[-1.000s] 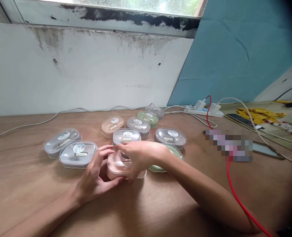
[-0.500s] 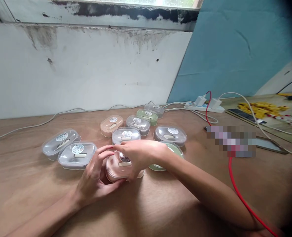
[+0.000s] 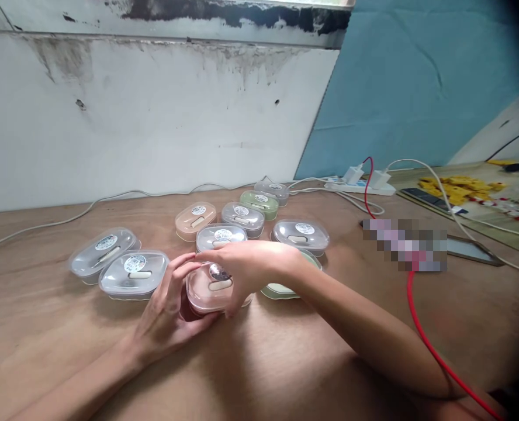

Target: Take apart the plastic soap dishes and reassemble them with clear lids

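Observation:
A pink oval plastic box point(image 3: 201, 293) with a clear lid, a round sticker and a pale oblong tab sits on the table before me. My left hand point(image 3: 165, 313) curls round its left side, thumb along the front edge. From the right, my right hand point(image 3: 253, 263) arches over the same box, its thumb at the front and its fingers reaching the far lid edge; it hides the box's right part. Just left of my left hand stands a grey box point(image 3: 121, 280). Partly covered by my right wrist is a green box point(image 3: 279, 290).
Several similar boxes stand behind, among them a peach one point(image 3: 184, 225) and a grey one point(image 3: 314, 237). A white cable point(image 3: 88, 207) runs along the wall to a power strip point(image 3: 373, 188). A red cable point(image 3: 411, 310) crosses the right side, near a blurred-out patch.
The view has shifted slightly. Both hands stay around the pink box, and the right hand has moved little; more of the lid's tab shows now. The other boxes keep their places.

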Tool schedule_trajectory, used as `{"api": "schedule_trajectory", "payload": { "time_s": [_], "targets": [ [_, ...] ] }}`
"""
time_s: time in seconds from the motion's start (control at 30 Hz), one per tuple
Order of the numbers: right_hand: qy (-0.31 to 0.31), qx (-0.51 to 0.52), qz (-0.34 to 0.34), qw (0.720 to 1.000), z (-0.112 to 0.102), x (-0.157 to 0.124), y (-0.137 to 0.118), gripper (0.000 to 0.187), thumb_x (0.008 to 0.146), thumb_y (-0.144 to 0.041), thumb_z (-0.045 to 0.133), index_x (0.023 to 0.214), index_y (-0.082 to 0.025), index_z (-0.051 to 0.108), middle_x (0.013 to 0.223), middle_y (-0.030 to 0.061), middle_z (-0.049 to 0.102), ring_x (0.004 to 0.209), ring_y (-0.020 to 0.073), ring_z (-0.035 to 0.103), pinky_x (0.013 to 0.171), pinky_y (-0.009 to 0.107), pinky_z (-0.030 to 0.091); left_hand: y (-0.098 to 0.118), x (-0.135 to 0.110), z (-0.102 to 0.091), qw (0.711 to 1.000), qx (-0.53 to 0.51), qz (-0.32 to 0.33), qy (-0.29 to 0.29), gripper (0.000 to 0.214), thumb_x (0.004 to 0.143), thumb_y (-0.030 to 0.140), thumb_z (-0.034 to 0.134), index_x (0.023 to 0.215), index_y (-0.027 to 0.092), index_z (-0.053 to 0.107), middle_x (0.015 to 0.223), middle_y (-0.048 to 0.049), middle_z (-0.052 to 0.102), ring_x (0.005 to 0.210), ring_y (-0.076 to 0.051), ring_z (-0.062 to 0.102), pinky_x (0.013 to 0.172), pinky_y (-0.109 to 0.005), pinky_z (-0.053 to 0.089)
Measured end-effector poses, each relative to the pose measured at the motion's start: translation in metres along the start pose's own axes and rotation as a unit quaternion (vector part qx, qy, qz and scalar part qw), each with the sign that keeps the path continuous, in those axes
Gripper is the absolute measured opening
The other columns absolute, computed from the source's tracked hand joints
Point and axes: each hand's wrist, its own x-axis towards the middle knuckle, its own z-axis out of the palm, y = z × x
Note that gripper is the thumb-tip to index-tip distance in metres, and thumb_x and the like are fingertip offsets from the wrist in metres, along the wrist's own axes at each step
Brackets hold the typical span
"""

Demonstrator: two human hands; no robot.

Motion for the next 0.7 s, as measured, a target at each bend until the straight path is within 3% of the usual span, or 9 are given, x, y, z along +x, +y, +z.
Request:
{"api": "schedule_trajectory", "payload": {
  "time_s": [0.17,0.3,0.37,0.53,0.7],
  "targets": [
    [0.019,0.031,0.039,0.999,-0.017,-0.013,-0.001,0.109,0.061,-0.053,0.086,0.157,-0.029,0.039,0.125,0.0073,0.068,0.105,0.0292,0.066,0.072,0.033,0.049,0.000,0.000,0.003,0.999,-0.038,-0.015,0.012,0.086,0.083,0.034,0.082,0.149,0.032,0.027,0.152,-0.0160,0.040,0.139,-0.035,0.050,0.105,-0.056,0.055],
    [0.042,0.038,0.082,0.995,-0.035,-0.028,0.007,0.103,0.062,-0.059,0.086,0.152,-0.031,0.046,0.127,0.0076,0.068,0.107,0.0301,0.067,0.077,0.034,0.051,-0.002,-0.002,0.005,0.998,-0.064,-0.017,0.016,0.090,0.084,0.029,0.079,0.151,0.033,0.019,0.157,-0.0173,0.034,0.126,-0.030,0.061,0.099,-0.053,0.059],
    [0.059,0.045,0.097,0.993,-0.041,-0.034,0.017,0.102,0.061,-0.060,0.087,0.151,-0.032,0.048,0.127,0.0072,0.068,0.107,0.0300,0.067,0.080,0.035,0.052,-0.003,-0.003,0.006,0.997,-0.071,-0.020,0.011,0.089,0.084,0.027,0.078,0.151,0.033,0.018,0.158,-0.0175,0.031,0.131,-0.031,0.058,0.098,-0.051,0.060],
    [0.110,0.010,0.178,0.978,-0.048,-0.036,0.051,0.106,0.064,-0.060,0.086,0.156,-0.028,0.042,0.131,0.0091,0.068,0.109,0.0314,0.067,0.085,0.039,0.053,-0.005,-0.003,0.004,0.999,0.002,-0.028,-0.045,0.069,0.085,0.027,0.075,0.141,0.028,0.033,0.153,-0.0172,0.036,0.149,-0.036,0.037,0.110,-0.057,0.052],
    [0.116,-0.028,0.233,0.965,-0.047,-0.030,0.086,0.112,0.066,-0.062,0.084,0.160,-0.025,0.037,0.148,0.0128,0.058,0.130,0.0352,0.057,0.100,0.043,0.049,-0.007,-0.003,0.003,0.995,0.045,-0.018,-0.085,0.054,0.088,0.028,0.071,0.134,0.028,0.044,0.153,-0.0157,0.037,0.143,-0.038,0.044,0.111,-0.060,0.051]
  ]
}}
